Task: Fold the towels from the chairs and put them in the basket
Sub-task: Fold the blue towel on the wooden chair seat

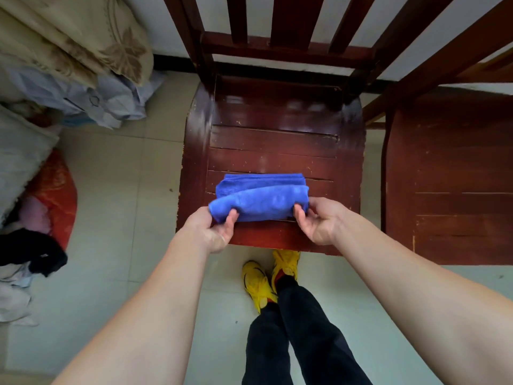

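One blue towel (258, 197), folded into a thick bundle, sits on the front half of the wooden chair (274, 129) seat, near the 6 o'clock edge. Both hands are on it — the left hand (215, 229) pinches the towel's 9 o'clock end, thumb on top and fingers tucked under, and the right hand (319, 220) grips the 3 o'clock end the same way. The near fold is lifted a little, the far layers lie flat on the slats.

Plenty of bare seat behind the towel toward 12 o'clock, up to the slatted backrest. Only a thin strip of seat is left between the towel and the front edge.

The seat is dark red, glossy, scuffed along the rims. A second chair (449, 176) stands just beside it at 3 o'clock, so two chairs total, with a narrow gap between them. Floor (116, 190) is pale tile. At 9 o'clock there's a heap of clothes and bedding (55, 79) against the wall. Two yellow shoes (270, 276) at 6 o'clock, right under the seat's front edge.
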The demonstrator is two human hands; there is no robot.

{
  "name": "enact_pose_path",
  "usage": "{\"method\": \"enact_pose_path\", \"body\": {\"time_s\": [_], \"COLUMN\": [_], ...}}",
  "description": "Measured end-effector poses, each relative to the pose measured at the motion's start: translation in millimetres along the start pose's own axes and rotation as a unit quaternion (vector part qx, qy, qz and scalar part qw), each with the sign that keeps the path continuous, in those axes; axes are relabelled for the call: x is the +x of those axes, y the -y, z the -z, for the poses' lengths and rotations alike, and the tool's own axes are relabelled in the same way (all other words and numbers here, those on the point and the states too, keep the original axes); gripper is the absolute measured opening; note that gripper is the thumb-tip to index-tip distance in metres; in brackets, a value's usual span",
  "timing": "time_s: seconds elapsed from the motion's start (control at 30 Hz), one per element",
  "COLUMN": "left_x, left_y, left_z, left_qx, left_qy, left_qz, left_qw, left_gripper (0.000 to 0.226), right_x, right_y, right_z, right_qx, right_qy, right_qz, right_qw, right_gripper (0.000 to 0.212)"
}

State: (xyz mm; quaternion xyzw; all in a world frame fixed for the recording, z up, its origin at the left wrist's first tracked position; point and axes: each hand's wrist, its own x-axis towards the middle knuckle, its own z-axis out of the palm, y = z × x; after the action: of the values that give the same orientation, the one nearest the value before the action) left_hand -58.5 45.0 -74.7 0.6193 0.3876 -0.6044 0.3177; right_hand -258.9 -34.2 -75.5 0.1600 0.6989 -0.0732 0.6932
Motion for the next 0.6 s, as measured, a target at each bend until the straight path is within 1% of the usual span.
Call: {"method": "enact_pose_path", "body": {"time_s": [0.03, 0.07, 0.1, 0.13, 0.17, 0.2, 0.23, 0.27, 0.3, 0.33, 0.37, 0.4, 0.43, 0.47, 0.5, 0.53, 0.57, 0.6], "left_x": [0.7, 0.0, 0.7, 0.0, -2.4, -5.2, -4.5, -5.4, -8.3, -10.7, -12.4, -13.2, -11.5, -8.7, -5.8, -2.3, 1.6, 4.9], "left_y": [-2.4, -4.7, -7.0, -8.1, -7.7, -6.7, -5.2, -3.0, -1.7, 1.1, 4.3, 7.2, 9.3, 10.5, 10.1, 9.0, 7.1, 5.5], "left_z": [-2.9, -6.2, -10.5, -14.8, -18.1, -21.0, -21.9, -21.6, -21.9, -21.7, -22.0, -23.5, -23.3, -23.8, -24.9, -25.8, -26.3, -27.1], "left_qx": [-0.035, -0.060, -0.064, -0.038, 0.010, 0.067, 0.121, 0.174, 0.230, 0.289, 0.345, 0.396, 0.443, 0.483, 0.515, 0.542, 0.565, 0.582], "left_qy": [-0.005, -0.013, -0.022, -0.037, -0.060, -0.093, -0.128, -0.149, -0.149, -0.136, -0.114, -0.092, -0.075, -0.063, -0.059, -0.060, -0.064, -0.067], "left_qz": [-0.009, -0.024, -0.044, -0.078, -0.128, -0.196, -0.280, -0.367, -0.445, -0.500, -0.535, -0.555, -0.570, -0.582, -0.588, -0.588, -0.584, -0.581], "left_qw": [0.999, 0.998, 0.997, 0.996, 0.990, 0.974, 0.944, 0.902, 0.853, 0.805, 0.763, 0.726, 0.687, 0.651, 0.621, 0.597, 0.580, 0.565], "left_gripper": [0.023, 0.025, 0.026, 0.026, 0.024, 0.019, 0.013, 0.006, 0.008, 0.013, 0.016, 0.018, 0.019, 0.021, 0.023, 0.027, 0.030, 0.032], "right_x": [2.0, 3.4, 5.0, 4.2, 2.8, -1.1, -4.0, -5.4, -7.6, -13.3, -20.9, -28.4, -30.5, -28.2, -19.7, -11.6, -1.4, 7.6], "right_y": [0.3, 0.6, 0.9, 1.6, 1.2, 1.1, 0.4, -0.1, 0.9, -0.7, -3.9, -7.5, -11.4, -13.6, -13.9, -11.8, -6.7, 0.1], "right_z": [-3.8, -7.1, -8.7, -9.4, -8.7, -7.5, -5.3, -2.8, -1.4, -0.2, -1.3, -4.3, -6.5, -8.7, -8.5, -7.5, -4.9, -2.0], "right_qx": [0.040, 0.059, 0.060, 0.041, 0.012, -0.034, -0.098, -0.177, -0.253, -0.314, -0.354, -0.380, -0.406, -0.442, -0.493, -0.545, -0.581, -0.591], "right_qy": [-0.002, -0.007, -0.013, -0.022, -0.032, -0.053, -0.086, -0.136, -0.187, -0.209, -0.193, -0.146, -0.092, -0.048, -0.018, -0.003, 0.002, -0.001], "right_qz": [0.012, 0.027, 0.041, 0.051, 0.062, 0.088, 0.138, 0.219, 0.316, 0.416, 0.505, 0.572, 0.613, 0.631, 0.626, 0.610, 0.593, 0.584], "right_qw": [0.999, 0.998, 0.997, 0.998, 0.997, 0.994, 0.982, 0.950, 0.895, 0.827, 0.763, 0.712, 0.671, 0.636, 0.604, 0.575, 0.558, 0.556], "right_gripper": [0.018, 0.017, 0.017, 0.016, 0.015, 0.013, 0.012, 0.010, 0.008, 0.009, 0.013, 0.014, 0.013, 0.012, 0.012, 0.014, 0.016, 0.017]}}
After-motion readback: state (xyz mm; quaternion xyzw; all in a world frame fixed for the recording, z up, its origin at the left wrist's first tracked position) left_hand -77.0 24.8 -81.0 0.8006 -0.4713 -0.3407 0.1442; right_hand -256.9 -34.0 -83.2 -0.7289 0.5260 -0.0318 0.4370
